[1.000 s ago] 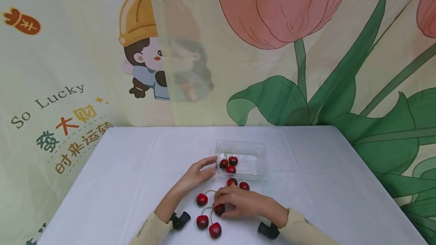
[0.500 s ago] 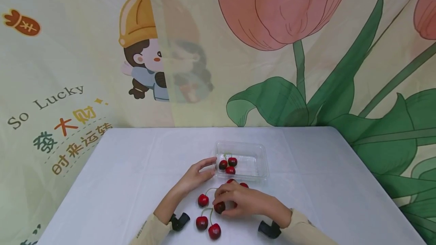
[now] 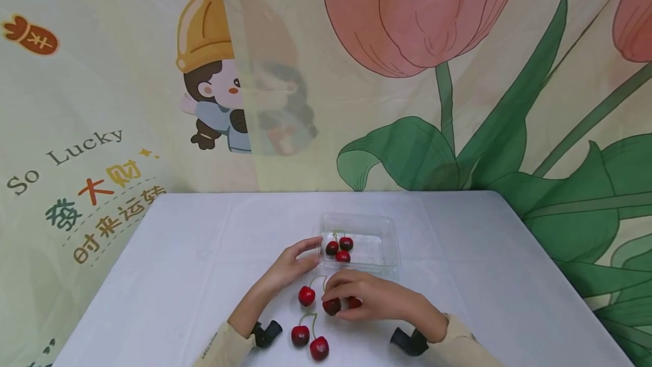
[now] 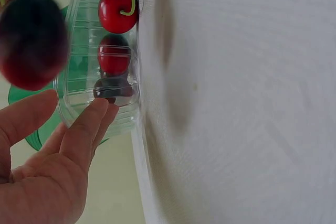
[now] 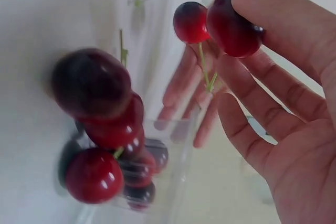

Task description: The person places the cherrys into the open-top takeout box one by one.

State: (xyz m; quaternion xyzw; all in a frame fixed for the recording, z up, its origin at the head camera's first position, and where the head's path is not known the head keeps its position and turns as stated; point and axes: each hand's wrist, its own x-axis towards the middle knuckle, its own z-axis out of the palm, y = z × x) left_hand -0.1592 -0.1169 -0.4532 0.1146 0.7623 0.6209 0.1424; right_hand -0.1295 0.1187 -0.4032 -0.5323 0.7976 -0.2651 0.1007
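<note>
My right hand [image 3: 369, 296] pinches a dark red cherry [image 5: 235, 27] between thumb and fingers. A second cherry [image 5: 190, 22], joined to it by a forked green stem [image 5: 206, 72], hangs beside it. To the left, my left hand [image 3: 290, 265] touches the end wall of a clear plastic box [image 3: 384, 242] with its fingertips, thumb spread apart. Inside the box lie three cherries [image 3: 346, 243]. Part of another cherry [image 3: 354, 302] shows through the gap under my right hand.
Nearer the front of the white-covered table [image 3: 204, 242] lies a stemmed pair, one cherry [image 3: 300, 336] beside another cherry [image 3: 319, 348]. Seen from the right wrist, several cherries [image 5: 93, 176] sit close to the box. A printed cloth [image 3: 407, 16] hangs behind.
My right hand has shifted slightly, and the joined cherry has moved a little right and toward the box. The two cherries behind that hand are now covered. The left hand keeps its place.
</note>
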